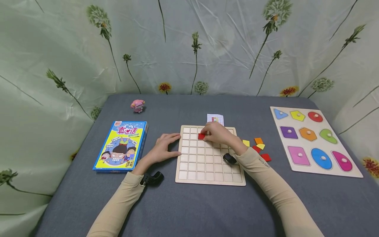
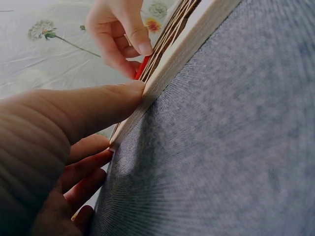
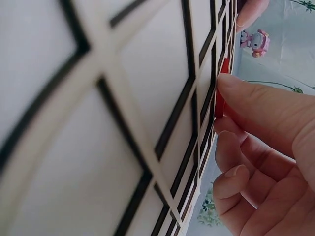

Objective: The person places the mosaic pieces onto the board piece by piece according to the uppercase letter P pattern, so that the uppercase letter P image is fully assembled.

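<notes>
1. We see a small red tile (image 1: pixel 201 136) near the top of a pale wooden grid board (image 1: pixel 210 183), over or in the third column from the left, second row down. We cannot tell whether it sits fully in its cell.
2. The right hand (image 1: pixel 218 132) pinches the tile at its edges, thumb on one side and fingers opposite.
3. The left hand (image 1: pixel 162 146) has its thumb and fingers spread, tips touching the board's left edge.
4. We judge the tile to be light, stiff and hard to break, perhaps slick on its face. Opposite edges seem the best hold, leaving its underside free.
5. We expect the board to be rigid but light enough to slide on the grey desk (image 1: pixel 148 210); its rim offers a good grip.
6. Right of the board lie loose coloured tiles (image 1: pixel 258 140), thin enough, we think, to need a fingertip under an edge.
</notes>
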{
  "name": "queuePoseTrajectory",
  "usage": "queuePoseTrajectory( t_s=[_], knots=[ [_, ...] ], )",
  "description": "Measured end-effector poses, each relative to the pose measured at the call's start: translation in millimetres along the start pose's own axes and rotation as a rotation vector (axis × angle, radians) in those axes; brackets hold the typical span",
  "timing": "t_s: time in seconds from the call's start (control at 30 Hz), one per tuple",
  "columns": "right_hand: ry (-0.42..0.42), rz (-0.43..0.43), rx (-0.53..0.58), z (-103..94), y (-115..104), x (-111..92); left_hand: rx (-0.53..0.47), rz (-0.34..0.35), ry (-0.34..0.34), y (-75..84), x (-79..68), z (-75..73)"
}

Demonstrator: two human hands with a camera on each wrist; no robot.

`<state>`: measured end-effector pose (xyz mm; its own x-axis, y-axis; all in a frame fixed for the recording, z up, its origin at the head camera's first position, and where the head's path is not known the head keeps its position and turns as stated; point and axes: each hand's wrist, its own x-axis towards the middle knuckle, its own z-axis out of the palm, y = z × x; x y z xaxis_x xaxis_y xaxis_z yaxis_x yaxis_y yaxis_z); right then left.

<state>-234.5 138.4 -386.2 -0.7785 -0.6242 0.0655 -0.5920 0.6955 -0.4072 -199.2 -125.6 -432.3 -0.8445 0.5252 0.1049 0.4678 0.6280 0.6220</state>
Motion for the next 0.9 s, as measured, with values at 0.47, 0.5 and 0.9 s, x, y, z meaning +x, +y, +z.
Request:
queuePoseTrajectory(
  t_s=[0.47, 0.5, 0.9],
  knots=[
    [-0.008, 0.008, -0.001, -2.3, -1.0, -1.0, 0.019, 0.014, 0.006, 0.8, 0.4, -0.3],
    [-0.009, 0.013, -0.003, -2.7, -0.4, -1.5, 0.019, 0.015, 0.006, 1.2, 0.4, -0.6],
    [0.002, 0.040, -0.020, -15.9, 6.3, -21.5, 0.018, 0.014, 0.001, 0.4, 0.7, -0.2]
  ],
)
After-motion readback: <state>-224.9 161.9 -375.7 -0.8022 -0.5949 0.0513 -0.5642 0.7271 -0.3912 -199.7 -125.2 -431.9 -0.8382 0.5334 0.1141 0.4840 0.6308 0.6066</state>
